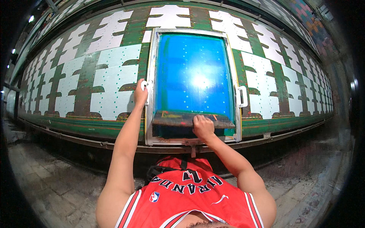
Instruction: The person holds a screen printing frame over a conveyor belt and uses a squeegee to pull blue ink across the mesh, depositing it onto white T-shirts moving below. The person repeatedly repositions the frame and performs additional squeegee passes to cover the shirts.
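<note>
A screen printing frame [151, 64] with a metal rim and blue mesh [178, 76] lies on the long green table in front of me. My left hand [140, 95] is closed round the white handle [143, 85] on the frame's left side. Across the near end of the mesh lies a wide, paint-stained squeegee [173, 119]. My right hand [203, 126] grips it near its middle, knuckles up. Its blade edge is hidden. A second white handle [242, 96] on the frame's right side is untouched.
Cut white fabric pieces [115, 76] with green dots lie in the near row on both sides of the frame. Plain white pieces [167, 21] fill the far row. A metal rail [110, 145] runs along the green table's [81, 127] near edge, above a stained floor [61, 182].
</note>
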Available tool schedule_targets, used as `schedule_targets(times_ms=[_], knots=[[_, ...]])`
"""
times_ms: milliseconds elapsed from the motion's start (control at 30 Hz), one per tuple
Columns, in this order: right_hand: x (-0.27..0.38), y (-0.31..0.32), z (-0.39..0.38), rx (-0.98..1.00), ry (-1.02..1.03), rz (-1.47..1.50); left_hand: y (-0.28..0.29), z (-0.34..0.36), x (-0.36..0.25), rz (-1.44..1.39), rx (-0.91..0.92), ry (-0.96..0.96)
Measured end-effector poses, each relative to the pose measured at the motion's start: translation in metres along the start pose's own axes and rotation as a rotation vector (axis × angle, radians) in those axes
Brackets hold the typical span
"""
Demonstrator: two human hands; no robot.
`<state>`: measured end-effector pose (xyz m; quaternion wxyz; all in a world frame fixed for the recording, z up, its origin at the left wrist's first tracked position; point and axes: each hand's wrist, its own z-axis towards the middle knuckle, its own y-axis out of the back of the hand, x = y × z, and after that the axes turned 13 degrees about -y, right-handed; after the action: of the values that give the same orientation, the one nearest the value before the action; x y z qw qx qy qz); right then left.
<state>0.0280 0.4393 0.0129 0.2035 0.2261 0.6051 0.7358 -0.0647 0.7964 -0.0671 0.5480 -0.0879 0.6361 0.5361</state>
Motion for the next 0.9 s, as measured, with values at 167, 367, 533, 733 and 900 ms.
schedule_targets(times_ms=[167,367,533,733,900], knots=[[0.003,0.005,0.085,-0.005,-0.116,-0.058,0.024,-0.013,-0.016,-0.015,-0.043,-0.011],[0.004,0.019,0.178,-0.033,-0.187,-0.080,0.052,-0.048,-0.042,0.002,-0.059,0.065],[-0.022,0.011,0.236,-0.159,-0.166,-0.071,0.048,-0.078,-0.040,0.025,-0.098,0.049],[-0.091,0.009,0.328,-0.217,-0.098,-0.144,0.041,-0.068,-0.040,0.041,-0.068,0.114],[-0.116,0.020,0.359,-0.184,-0.056,-0.133,0.040,-0.068,-0.037,0.042,-0.108,0.070]])
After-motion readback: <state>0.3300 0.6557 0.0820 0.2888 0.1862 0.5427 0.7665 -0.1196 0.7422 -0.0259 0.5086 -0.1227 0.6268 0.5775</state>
